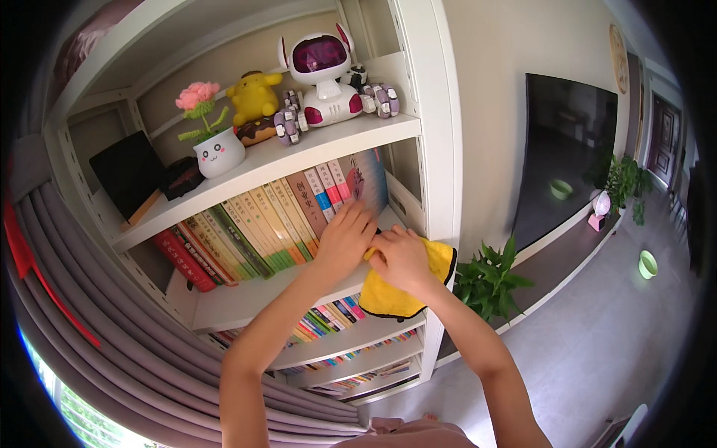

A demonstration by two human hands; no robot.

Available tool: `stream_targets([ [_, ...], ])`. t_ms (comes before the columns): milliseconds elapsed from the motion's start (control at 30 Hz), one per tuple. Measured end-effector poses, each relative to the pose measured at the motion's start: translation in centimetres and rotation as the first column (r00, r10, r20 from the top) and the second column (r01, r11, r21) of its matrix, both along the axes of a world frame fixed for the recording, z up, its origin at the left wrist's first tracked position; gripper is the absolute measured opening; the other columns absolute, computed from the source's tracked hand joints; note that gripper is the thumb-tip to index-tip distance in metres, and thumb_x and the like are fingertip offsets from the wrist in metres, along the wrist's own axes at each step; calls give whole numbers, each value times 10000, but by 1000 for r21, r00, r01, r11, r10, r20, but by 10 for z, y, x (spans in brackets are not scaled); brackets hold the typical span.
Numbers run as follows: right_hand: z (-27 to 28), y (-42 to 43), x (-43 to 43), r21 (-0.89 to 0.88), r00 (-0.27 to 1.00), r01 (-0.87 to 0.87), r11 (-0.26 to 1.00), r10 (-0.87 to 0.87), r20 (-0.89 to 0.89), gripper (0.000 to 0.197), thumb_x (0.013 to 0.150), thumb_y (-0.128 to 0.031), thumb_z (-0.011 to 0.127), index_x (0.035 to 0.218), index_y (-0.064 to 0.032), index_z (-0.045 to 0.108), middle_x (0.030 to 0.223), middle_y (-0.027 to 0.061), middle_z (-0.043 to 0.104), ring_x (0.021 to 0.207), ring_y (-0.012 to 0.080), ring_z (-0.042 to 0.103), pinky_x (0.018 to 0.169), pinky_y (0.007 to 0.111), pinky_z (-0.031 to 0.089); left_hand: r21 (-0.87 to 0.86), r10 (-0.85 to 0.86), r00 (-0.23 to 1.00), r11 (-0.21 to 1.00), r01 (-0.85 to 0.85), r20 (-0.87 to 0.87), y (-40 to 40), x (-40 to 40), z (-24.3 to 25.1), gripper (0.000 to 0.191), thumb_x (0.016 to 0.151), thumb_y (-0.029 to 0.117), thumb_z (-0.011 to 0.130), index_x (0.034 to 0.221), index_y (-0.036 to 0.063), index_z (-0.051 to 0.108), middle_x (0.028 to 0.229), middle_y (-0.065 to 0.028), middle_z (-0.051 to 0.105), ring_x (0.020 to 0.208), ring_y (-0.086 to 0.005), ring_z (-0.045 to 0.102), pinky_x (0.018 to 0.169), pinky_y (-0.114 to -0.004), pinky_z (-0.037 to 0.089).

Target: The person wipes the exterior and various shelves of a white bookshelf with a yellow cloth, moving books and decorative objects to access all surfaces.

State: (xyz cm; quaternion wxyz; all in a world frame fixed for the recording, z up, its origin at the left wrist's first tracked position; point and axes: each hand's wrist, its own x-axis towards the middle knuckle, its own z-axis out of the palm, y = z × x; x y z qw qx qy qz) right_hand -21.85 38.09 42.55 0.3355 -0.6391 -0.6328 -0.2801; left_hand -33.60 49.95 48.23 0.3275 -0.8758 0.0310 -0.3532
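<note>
My right hand (403, 257) grips a yellow cloth with black edging (395, 294), which hangs over the front edge of a white shelf (241, 302). My left hand (346, 235) is raised close beside it, before the right end of a row of books (269, 224); its fingers are slightly blurred, and whether they hold anything is hidden. Behind the hands, a large book with a bluish cover (369, 179) stands at the end of the row, leaning a little. The fingers of both hands nearly meet above the cloth.
The shelf above bears a white toy robot (330, 84), a yellow plush toy (253, 98), a crocheted flower in a white pot (220, 154) and a black panel (127, 173). Gray curtains (140, 313) hang left. A leafy plant (493, 280) and a television (571, 151) stand right.
</note>
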Motion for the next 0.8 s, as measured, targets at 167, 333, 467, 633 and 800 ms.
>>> stream_targets([
  [167, 57, -5, -15, -210, 834, -27, 977, -94, -544, 569, 886, -364, 639, 1293, 19, 531, 995, 296, 670, 814, 454, 679, 683, 531, 536, -376, -74, 969, 912, 161, 234, -20, -48, -15, 275, 779, 56, 673, 1047, -5, 666, 1029, -136, 643, 991, -310, 601, 903, -419, 467],
  [333, 62, 37, -5, -27, 924, 20, 999, -28, -382, 790, 897, -423, 621, 1452, 67, 349, 1041, 363, 641, 876, 457, 680, 734, 528, 550, -422, -36, 939, 887, 189, 343, -16, -51, 0, 332, 761, 19, 682, 1091, -7, 660, 1030, -130, 644, 960, -304, 610, 867, -430, 478],
  [467, 59, 63, 0, -109, 902, 73, 991, -112, -418, 737, 907, -431, 592, 1435, 42, 388, 1017, 339, 664, 871, 463, 680, 770, 528, 552, -138, -89, 909, 978, 158, 407, -13, -10, 52, 345, 808, 65, 662, 1138, -32, 630, 1072, -153, 652, 990, -335, 623, 885, -445, 495],
  [633, 51, 67, 2, -224, 931, 13, 974, -94, -353, 534, 943, -360, 549, 1352, -23, 478, 863, 279, 694, 853, 468, 679, 786, 547, 543, -365, 412, 909, 858, -363, 66, 13, 83, 93, 330, 822, 131, 655, 1117, -8, 711, 1123, -191, 689, 1083, -354, 638, 921, -446, 504],
  [800, 48, 61, 4, -176, 868, 12, 984, -98, -487, 448, 950, -307, 554, 1343, -96, 506, 892, 281, 689, 867, 485, 657, 806, 566, 522, -316, 444, 896, 852, -418, 14, 51, 115, 105, 310, 827, 138, 649, 1100, 13, 724, 1116, -179, 696, 1079, -340, 643, 940, -448, 489],
])
